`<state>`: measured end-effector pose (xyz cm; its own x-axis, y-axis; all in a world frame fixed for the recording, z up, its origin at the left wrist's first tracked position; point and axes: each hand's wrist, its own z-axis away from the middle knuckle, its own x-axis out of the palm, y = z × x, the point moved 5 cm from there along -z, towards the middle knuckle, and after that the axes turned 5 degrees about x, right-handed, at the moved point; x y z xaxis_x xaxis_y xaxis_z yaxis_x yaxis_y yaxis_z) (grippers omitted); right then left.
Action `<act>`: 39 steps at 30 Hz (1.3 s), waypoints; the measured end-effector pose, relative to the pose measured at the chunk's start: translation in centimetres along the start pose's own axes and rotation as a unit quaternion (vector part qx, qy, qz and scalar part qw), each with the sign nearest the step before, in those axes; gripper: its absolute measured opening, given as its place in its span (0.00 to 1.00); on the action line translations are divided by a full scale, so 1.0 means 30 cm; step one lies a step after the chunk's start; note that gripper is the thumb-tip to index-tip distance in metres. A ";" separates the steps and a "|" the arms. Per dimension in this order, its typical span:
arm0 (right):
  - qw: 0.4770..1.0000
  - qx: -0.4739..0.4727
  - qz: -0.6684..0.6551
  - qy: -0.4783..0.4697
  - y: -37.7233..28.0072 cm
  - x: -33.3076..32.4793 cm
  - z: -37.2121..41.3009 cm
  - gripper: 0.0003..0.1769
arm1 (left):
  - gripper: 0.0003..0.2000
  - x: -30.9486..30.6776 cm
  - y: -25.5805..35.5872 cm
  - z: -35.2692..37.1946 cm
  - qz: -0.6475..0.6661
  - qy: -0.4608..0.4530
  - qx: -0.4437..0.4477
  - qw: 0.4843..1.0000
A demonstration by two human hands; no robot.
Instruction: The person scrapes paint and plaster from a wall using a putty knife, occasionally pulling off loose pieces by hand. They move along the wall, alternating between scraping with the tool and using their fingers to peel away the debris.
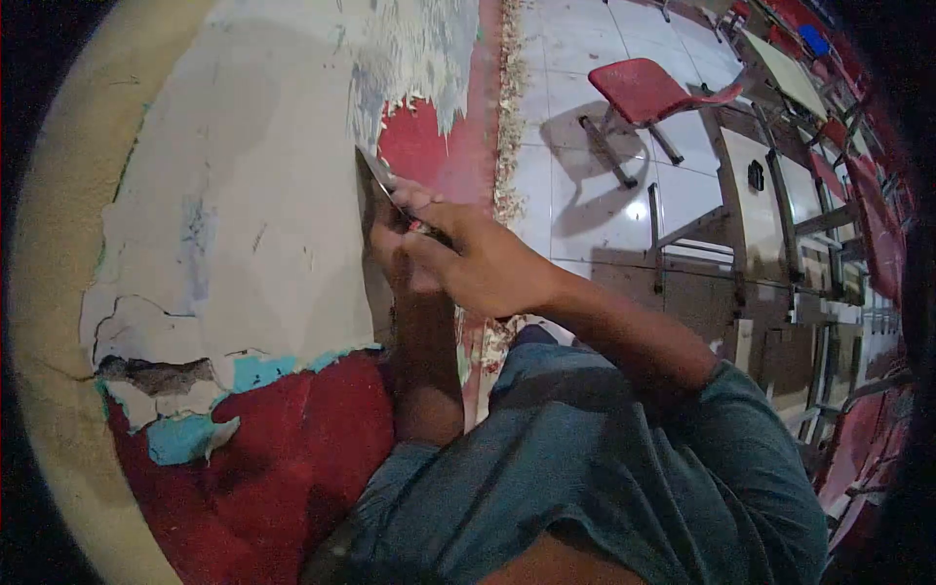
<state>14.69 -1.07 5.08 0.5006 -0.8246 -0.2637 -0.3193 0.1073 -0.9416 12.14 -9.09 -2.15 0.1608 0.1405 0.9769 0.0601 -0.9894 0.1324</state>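
A scraper (378,175) with a thin metal blade has its tip against the pale layer (273,195) on the wall, beside a patch of bare red surface (414,141). My right hand (487,255) is closed round its dark handle, fingers reaching toward the blade. Close against the wall, my left hand (398,255) is closed at the handle too, in shadow and partly covered by my right hand. Lower on the wall, the pale layer ends in a ragged edge with turquoise bits (185,439) above dark red paint (292,458).
Flakes of debris (509,136) line the floor along the wall. On the white tiles (575,127) stand a red chair (639,90) and several more chairs and desks at the right. A small black object (756,175) lies on one pale desktop (749,210).
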 end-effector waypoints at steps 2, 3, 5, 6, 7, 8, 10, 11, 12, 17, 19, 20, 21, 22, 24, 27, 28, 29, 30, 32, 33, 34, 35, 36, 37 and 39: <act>0.999 -0.019 0.032 0.001 0.038 0.004 0.000 0.26 | 0.09 0.042 0.017 0.013 -0.010 0.060 0.043 0.997; 1.000 -0.022 0.020 0.010 0.034 0.009 0.003 0.26 | 0.09 0.051 0.029 0.005 -0.063 0.036 0.067 0.995; 1.000 -0.022 0.000 0.021 0.022 0.025 0.027 0.26 | 0.09 0.027 0.045 -0.004 -0.158 -0.007 0.121 0.980; 1.000 -0.012 0.002 0.004 0.024 0.022 0.025 0.25 | 0.09 0.000 0.049 -0.003 -0.169 -0.036 0.132 0.976; 1.000 -0.004 0.000 -0.011 0.019 0.013 0.009 0.25 | 0.09 -0.026 0.054 -0.001 -0.179 -0.064 0.144 0.971; 1.000 -0.003 0.001 -0.024 0.014 0.008 -0.005 0.25 | 0.09 -0.019 0.053 -0.001 -0.187 -0.093 0.155 0.965; 1.000 -0.003 0.013 0.007 0.006 0.009 0.037 0.24 | 0.09 -0.012 0.048 -0.004 -0.207 -0.056 0.107 0.971; 0.999 -0.007 0.026 0.023 0.000 -0.006 0.037 0.24 | 0.09 -0.001 0.048 -0.014 -0.199 -0.056 0.078 0.975; 1.000 -0.002 0.019 0.005 -0.003 -0.012 0.016 0.24 | 0.09 0.002 0.069 -0.023 -0.152 -0.089 0.042 0.983; 1.000 -0.028 -0.007 -0.013 -0.014 -0.028 0.010 0.23 | 0.10 -0.007 0.044 -0.002 -0.100 0.023 0.048 0.994; 0.999 -0.035 -0.017 0.029 -0.003 -0.027 0.010 0.22 | 0.12 0.050 0.022 0.020 0.002 0.005 0.031 1.000; 0.998 -0.034 -0.017 0.042 -0.007 -0.007 0.001 0.22 | 0.11 0.060 0.016 0.015 0.095 -0.019 -0.004 0.995; 0.998 -0.024 -0.025 0.052 0.004 0.012 0.009 0.22 | 0.11 0.008 0.019 0.008 0.054 -0.004 -0.008 0.999; 0.998 0.039 -0.050 0.004 0.059 0.024 0.001 0.23 | 0.11 -0.099 0.036 0.017 0.007 0.020 -0.015 1.000; 0.983 0.135 -0.087 -0.086 0.151 -0.030 -0.090 0.24 | 0.10 -0.283 0.085 -0.062 -0.091 0.034 -0.028 0.995; 0.995 0.092 0.001 -0.029 0.088 -0.024 0.024 0.26 | 0.09 -0.094 0.014 -0.073 -0.069 -0.065 -0.026 0.995; 0.999 0.046 0.003 0.004 0.074 -0.005 0.050 0.27 | 0.09 -0.021 0.003 -0.012 -0.048 -0.105 -0.025 0.993; 1.000 0.001 -0.006 0.022 0.028 -0.008 0.051 0.27 | 0.09 -0.027 -0.002 -0.007 0.008 -0.107 -0.021 0.994; 1.000 0.006 -0.008 0.011 0.039 -0.007 0.021 0.27 | 0.09 -0.052 0.019 -0.029 -0.013 -0.044 0.004 0.999; 0.999 0.031 -0.020 -0.011 0.068 0.013 -0.012 0.27 | 0.10 -0.079 0.056 -0.010 -0.053 0.100 0.047 0.992; 0.999 0.027 -0.018 -0.025 0.039 0.005 -0.025 0.26 | 0.10 -0.051 0.061 0.002 -0.087 0.072 0.062 0.992; 0.999 0.026 -0.028 -0.019 0.039 -0.002 -0.008 0.26 | 0.10 -0.049 0.042 0.005 -0.072 0.050 0.047 0.995; 0.999 0.020 -0.038 -0.010 0.039 -0.012 0.010 0.26 | 0.09 -0.046 0.024 -0.002 -0.059 0.025 0.031 0.998; 0.999 0.008 -0.044 0.000 0.033 -0.024 0.005 0.26 | 0.09 -0.037 0.017 -0.020 -0.045 -0.009 0.016 0.999; 1.000 0.003 -0.023 0.002 0.036 -0.026 -0.016 0.26 | 0.08 -0.035 0.013 -0.030 -0.007 -0.083 -0.014 0.996; 1.000 0.012 0.011 0.000 0.068 -0.004 -0.025 0.26 | 0.09 -0.056 0.032 -0.033 -0.105 -0.015 0.078 0.991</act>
<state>13.35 -1.16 3.35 0.4930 -0.8224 -0.2839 -0.3104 0.1386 -0.9404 10.95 -10.31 -3.50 0.1572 0.3456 0.9251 0.2460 -0.9209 0.3022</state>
